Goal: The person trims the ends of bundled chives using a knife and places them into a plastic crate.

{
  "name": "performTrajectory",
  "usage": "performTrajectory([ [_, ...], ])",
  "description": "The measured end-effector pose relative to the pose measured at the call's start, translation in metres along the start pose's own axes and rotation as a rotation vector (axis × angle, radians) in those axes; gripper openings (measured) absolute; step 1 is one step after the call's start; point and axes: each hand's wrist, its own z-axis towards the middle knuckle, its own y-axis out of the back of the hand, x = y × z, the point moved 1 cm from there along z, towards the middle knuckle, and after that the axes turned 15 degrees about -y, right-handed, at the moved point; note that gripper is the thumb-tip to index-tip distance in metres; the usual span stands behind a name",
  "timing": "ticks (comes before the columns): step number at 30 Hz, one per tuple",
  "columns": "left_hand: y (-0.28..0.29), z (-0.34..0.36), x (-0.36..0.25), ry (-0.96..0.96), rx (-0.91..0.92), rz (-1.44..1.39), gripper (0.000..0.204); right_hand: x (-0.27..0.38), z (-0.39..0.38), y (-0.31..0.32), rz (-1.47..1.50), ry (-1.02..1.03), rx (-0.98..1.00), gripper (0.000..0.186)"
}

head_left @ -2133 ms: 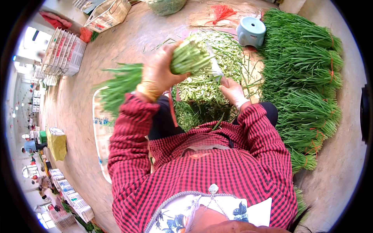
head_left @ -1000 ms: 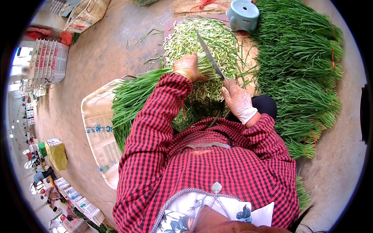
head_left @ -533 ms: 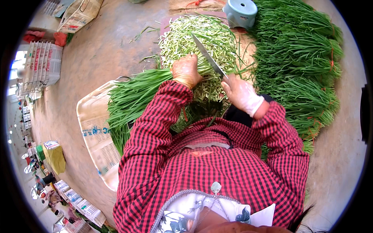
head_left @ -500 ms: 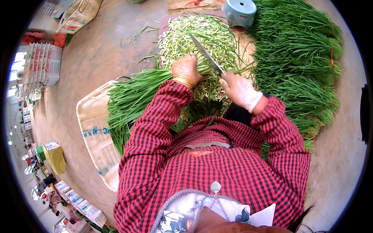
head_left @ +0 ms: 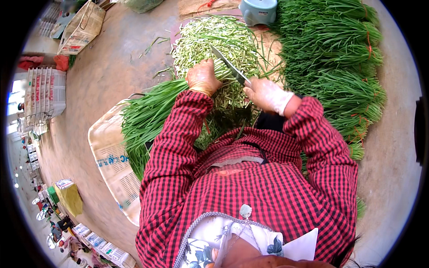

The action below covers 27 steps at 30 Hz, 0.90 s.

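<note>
My gloved left hand (head_left: 203, 78) is closed round a bunch of green chives (head_left: 152, 107). Their pale cut ends poke out on its right, and the long leaves trail to the left over a cream plastic crate (head_left: 107, 147). In my gloved right hand (head_left: 269, 95) is the handle of a knife (head_left: 230, 64). Its blade slants up and left, just right of the bunch's ends; whether it touches them I cannot tell. Beneath and beyond both hands spreads a heap of short, pale chopped stem pieces (head_left: 203, 38).
Tied bundles of chives (head_left: 330, 49) lie in a long row on my right. Beyond the heap stands a light-blue stool (head_left: 259, 11). Stacked white crates (head_left: 47, 91) and a yellow bag (head_left: 69, 198) are at the left, with another crate (head_left: 82, 27) farther off.
The whole view has shifted slightly, moving the heap, stool and bundles left in the picture. Both hands keep their holds, and the knife stays beside the bunch's cut ends.
</note>
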Motion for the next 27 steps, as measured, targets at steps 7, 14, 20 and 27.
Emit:
performTrajectory([
  [7,-0.003,0.001,-0.001,-0.002,-0.032,-0.001,0.061,0.008,0.04,-0.068,0.148,-0.144,-0.164,0.038],
  [14,0.001,-0.001,0.001,-0.001,-0.049,-0.042,0.071,0.003,0.077,-0.066,0.163,-0.121,-0.178,0.04],
  [20,0.037,-0.046,0.024,-0.133,-0.334,-0.223,0.082,0.003,0.081,-0.077,0.136,-0.177,-0.202,0.045],
  [27,0.156,-0.121,-0.029,-0.687,-0.719,-0.031,0.083,-0.01,0.062,-0.023,0.066,-0.095,0.054,0.059],
])
